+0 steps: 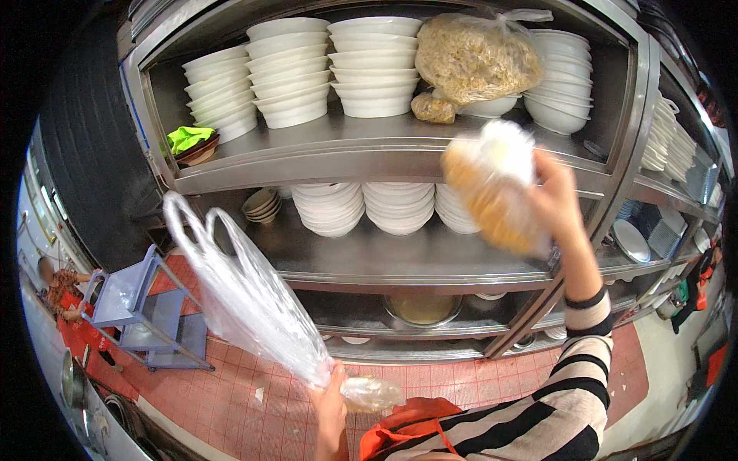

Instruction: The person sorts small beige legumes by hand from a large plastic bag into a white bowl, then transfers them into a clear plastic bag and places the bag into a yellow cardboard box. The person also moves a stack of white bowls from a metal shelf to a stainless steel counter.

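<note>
My left hand (pixel 330 397) grips a translucent white plastic carrier bag (pixel 248 288), bunched at the fist with its two handles hanging loose at the upper left. Beside that fist, a small clear bag with something yellowish inside (pixel 372 394) sticks out; whether it belongs to the carrier bag I cannot tell. My right hand (pixel 554 199), raised before the steel shelving, is closed on a clear plastic bag of orange-yellow food (pixel 490 201). This bag is blurred and shows a white patch at its top. What the food is cannot be made out.
Steel shelving (pixel 380 164) holds stacked white bowls (pixel 375 63), a large tied bag of yellowish food (pixel 475 57) and a green cloth (pixel 189 138). A metal basin (pixel 424 308) sits lower down. Far left, a person (pixel 75 305) stands by a grey-blue trolley (pixel 124 294) on red floor tiles.
</note>
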`<state>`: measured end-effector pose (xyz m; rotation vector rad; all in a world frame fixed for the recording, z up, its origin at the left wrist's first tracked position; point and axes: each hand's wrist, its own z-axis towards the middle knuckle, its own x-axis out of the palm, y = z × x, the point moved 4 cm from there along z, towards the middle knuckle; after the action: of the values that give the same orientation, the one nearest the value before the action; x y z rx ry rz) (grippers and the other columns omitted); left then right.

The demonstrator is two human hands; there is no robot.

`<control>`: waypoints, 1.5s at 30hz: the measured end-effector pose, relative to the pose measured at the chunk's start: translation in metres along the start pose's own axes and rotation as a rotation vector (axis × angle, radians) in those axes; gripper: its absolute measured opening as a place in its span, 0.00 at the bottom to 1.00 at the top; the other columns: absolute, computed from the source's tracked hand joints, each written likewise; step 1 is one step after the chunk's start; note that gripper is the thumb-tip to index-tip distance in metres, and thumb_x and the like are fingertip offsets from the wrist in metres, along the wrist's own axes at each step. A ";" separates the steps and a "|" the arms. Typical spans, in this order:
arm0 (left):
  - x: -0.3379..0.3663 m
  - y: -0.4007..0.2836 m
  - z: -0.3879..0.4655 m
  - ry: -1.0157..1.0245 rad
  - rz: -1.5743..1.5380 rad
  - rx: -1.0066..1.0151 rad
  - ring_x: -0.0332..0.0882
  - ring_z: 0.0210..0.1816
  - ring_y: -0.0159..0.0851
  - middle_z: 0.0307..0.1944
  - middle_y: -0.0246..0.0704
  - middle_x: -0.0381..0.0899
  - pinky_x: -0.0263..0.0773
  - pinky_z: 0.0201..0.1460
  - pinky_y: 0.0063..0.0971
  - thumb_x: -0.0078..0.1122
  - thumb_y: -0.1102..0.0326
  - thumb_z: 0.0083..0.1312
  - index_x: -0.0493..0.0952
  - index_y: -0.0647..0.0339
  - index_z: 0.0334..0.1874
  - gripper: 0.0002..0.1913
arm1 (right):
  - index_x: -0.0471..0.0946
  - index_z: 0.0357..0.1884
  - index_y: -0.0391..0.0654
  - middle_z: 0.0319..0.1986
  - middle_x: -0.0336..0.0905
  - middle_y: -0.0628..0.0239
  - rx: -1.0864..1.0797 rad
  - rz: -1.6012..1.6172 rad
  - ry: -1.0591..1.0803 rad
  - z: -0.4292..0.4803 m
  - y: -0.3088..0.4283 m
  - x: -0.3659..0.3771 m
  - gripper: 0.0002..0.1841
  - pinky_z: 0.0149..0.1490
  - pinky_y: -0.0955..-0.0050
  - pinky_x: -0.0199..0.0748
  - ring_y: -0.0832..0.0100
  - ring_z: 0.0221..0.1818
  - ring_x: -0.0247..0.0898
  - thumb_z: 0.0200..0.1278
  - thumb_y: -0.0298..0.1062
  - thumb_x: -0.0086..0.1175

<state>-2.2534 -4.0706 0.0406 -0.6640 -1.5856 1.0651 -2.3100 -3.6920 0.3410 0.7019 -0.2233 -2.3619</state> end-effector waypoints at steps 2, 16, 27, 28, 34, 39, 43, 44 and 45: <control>0.017 -0.027 0.002 0.131 -0.027 0.173 0.71 0.40 0.26 0.52 0.36 0.75 0.69 0.47 0.22 0.67 0.73 0.61 0.68 0.66 0.63 0.28 | 0.81 0.41 0.40 0.34 0.82 0.62 0.162 0.041 0.336 -0.036 0.038 0.063 0.14 0.42 0.70 0.77 0.73 0.35 0.79 0.50 0.28 0.64; -0.041 0.006 -0.021 0.019 -0.083 -0.093 0.73 0.44 0.32 0.42 0.31 0.73 0.70 0.51 0.26 0.65 0.82 0.49 0.73 0.62 0.46 0.21 | 0.75 0.32 0.40 0.29 0.75 0.55 -0.429 -0.031 0.344 0.013 0.062 0.169 0.05 0.41 0.57 0.75 0.53 0.35 0.75 0.53 0.28 0.55; -0.081 0.004 -0.033 -0.094 0.235 -0.029 0.73 0.43 0.34 0.44 0.34 0.73 0.71 0.46 0.27 0.65 0.84 0.47 0.72 0.65 0.46 0.22 | 0.79 0.56 0.45 0.59 0.74 0.54 0.426 -1.003 0.694 0.220 -0.098 0.203 0.34 0.50 0.49 0.75 0.52 0.56 0.74 0.73 0.63 0.31; -0.083 0.003 -0.037 -0.123 0.284 -0.039 0.73 0.43 0.35 0.44 0.34 0.72 0.70 0.46 0.28 0.65 0.83 0.47 0.72 0.65 0.46 0.22 | 0.80 0.54 0.47 0.55 0.77 0.58 0.507 -1.069 0.723 0.222 -0.097 0.207 0.36 0.45 0.51 0.76 0.56 0.52 0.77 0.70 0.68 0.33; -0.125 0.005 -0.047 -0.184 0.505 0.088 0.71 0.42 0.34 0.40 0.31 0.72 0.68 0.48 0.27 0.66 0.81 0.47 0.73 0.64 0.42 0.19 | 0.82 0.51 0.46 0.49 0.81 0.57 0.366 -1.060 0.802 0.223 -0.086 0.232 0.36 0.46 0.53 0.77 0.57 0.50 0.78 0.70 0.67 0.33; -0.112 -0.002 -0.063 -0.276 0.362 0.130 0.70 0.43 0.33 0.41 0.29 0.71 0.68 0.47 0.28 0.67 0.80 0.44 0.74 0.62 0.42 0.21 | 0.81 0.46 0.38 0.47 0.81 0.48 -0.055 -0.898 0.794 0.200 -0.031 0.181 0.34 0.56 0.53 0.73 0.49 0.53 0.76 0.70 0.63 0.39; -0.133 0.007 -0.057 -0.317 0.026 0.034 0.71 0.44 0.32 0.40 0.28 0.70 0.70 0.48 0.27 0.65 0.78 0.44 0.74 0.59 0.43 0.21 | 0.80 0.44 0.34 0.43 0.81 0.45 0.030 -0.825 0.584 0.216 -0.059 0.167 0.33 0.52 0.52 0.76 0.48 0.49 0.78 0.70 0.61 0.43; -0.115 -0.020 -0.061 -0.282 0.045 0.129 0.73 0.41 0.34 0.41 0.29 0.69 0.73 0.44 0.27 0.63 0.73 0.49 0.73 0.58 0.47 0.20 | 0.79 0.45 0.33 0.42 0.82 0.45 0.024 -0.878 0.580 0.215 -0.063 0.157 0.34 0.50 0.54 0.78 0.48 0.48 0.79 0.69 0.62 0.45; -0.110 -0.027 -0.060 -0.267 -0.053 0.128 0.73 0.41 0.34 0.41 0.29 0.70 0.73 0.44 0.27 0.63 0.73 0.49 0.72 0.58 0.48 0.21 | 0.77 0.49 0.33 0.42 0.82 0.45 -0.082 -0.898 0.584 0.219 -0.079 0.156 0.35 0.48 0.54 0.78 0.48 0.47 0.79 0.69 0.63 0.45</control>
<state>-2.1621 -4.1579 0.0162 -0.4033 -1.7340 1.2437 -2.5715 -3.7348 0.4331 1.6616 0.5524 -2.7761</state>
